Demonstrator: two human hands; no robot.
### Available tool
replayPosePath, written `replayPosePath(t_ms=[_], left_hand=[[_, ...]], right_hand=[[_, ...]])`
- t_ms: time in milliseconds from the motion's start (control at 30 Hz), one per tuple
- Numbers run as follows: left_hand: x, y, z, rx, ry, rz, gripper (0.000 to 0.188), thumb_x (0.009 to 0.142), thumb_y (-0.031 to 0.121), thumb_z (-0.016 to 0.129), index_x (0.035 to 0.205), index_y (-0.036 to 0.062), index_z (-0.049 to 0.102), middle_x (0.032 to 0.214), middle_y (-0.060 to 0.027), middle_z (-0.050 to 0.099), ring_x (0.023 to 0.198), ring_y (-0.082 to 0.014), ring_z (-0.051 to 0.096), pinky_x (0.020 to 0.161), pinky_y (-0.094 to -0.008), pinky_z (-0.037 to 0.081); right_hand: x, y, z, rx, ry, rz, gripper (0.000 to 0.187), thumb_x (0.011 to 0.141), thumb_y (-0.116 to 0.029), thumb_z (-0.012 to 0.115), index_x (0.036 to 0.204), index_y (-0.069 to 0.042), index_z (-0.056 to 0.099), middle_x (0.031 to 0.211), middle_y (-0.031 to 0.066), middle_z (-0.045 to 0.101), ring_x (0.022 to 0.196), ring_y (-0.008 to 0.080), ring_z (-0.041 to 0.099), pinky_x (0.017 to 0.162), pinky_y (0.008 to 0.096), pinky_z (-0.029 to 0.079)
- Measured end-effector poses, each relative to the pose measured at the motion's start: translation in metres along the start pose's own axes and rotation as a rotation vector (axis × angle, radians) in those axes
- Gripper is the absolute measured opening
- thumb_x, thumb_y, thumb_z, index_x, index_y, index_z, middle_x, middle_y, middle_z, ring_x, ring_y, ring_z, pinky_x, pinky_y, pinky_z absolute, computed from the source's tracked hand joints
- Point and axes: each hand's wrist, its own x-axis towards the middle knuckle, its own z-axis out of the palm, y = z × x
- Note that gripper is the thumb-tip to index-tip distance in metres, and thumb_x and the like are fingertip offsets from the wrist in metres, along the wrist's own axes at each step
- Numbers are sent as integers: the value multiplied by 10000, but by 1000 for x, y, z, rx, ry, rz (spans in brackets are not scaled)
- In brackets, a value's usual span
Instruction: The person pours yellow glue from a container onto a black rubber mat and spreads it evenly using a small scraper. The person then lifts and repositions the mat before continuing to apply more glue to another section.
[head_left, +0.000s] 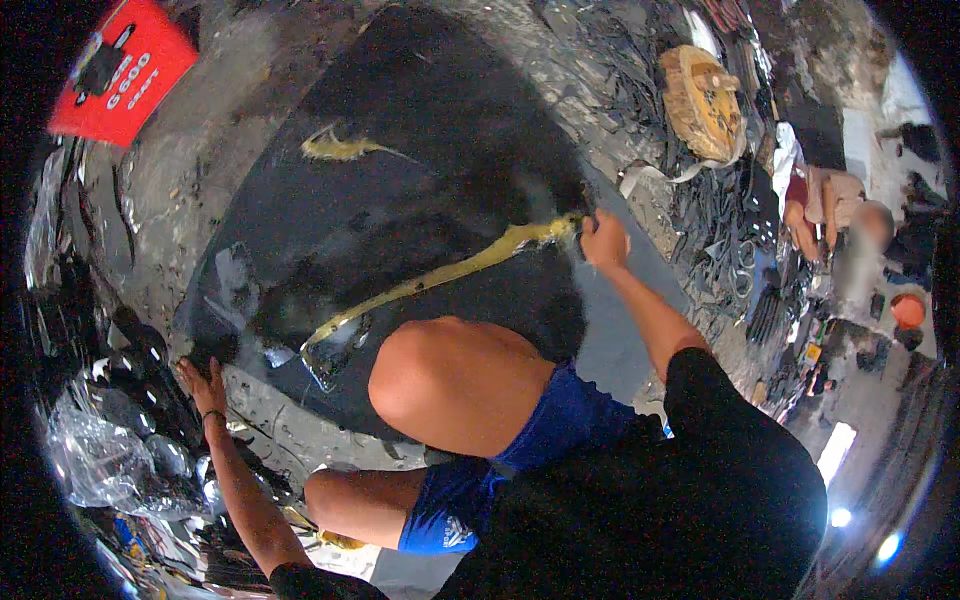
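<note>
A large black sheet, rubber-like, lies spread on the ground in front of me. A long yellow, glue-like streak runs across it, and a smaller yellow patch lies farther off. My right hand is closed at the streak's right end; a small dark thing shows at its fingers, too little to name. By the sheet's near left corner, my left hand has its fingers stretched out over the edge. A shiny clear piece, perhaps plastic or wet film, lies at the streak's left end.
A red box or board stands at the far left. Crumpled clear plastic lies near left. Dark strips cover the ground on the right, below a round wooden block. Another person sits farther right.
</note>
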Motion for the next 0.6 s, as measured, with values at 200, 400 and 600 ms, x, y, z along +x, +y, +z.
replayPosePath(t_ms=[200, 400, 600], left_hand=[[-7, -24, 1, 351, -7, 35, 949, 894, 574, 540, 1493, -36, 128, 1557, -265, 83, 1449, -387, 110, 1176, -423, 174], [-13, -10, -8, 71, -11, -28, 1087, 780, 661, 614, 1484, -33, 163, 1547, -278, 113, 1440, -410, 129, 1136, -465, 265], [-18, -18, 3, 44, 154, -65, 1078, 725, 565, 734, 1451, -47, 222, 1512, -288, 200, 1406, -429, 212, 1042, -500, 395]], right_hand=[[-57, -136, 33, 123, 147, 7, 312, 816, -310, 644, 905, -14, 682, 852, 246, 656, 824, 413, 644, 728, 500, 488], [-18, -277, 27, 163, 18, -104, 389, 829, -381, 608, 886, -5, 690, 880, 250, 671, 875, 432, 646, 757, 510, 507], [1, -410, 27, 298, 8, -399, 387, 831, -384, 592, 874, -12, 688, 915, 247, 672, 888, 434, 641, 772, 519, 506]])
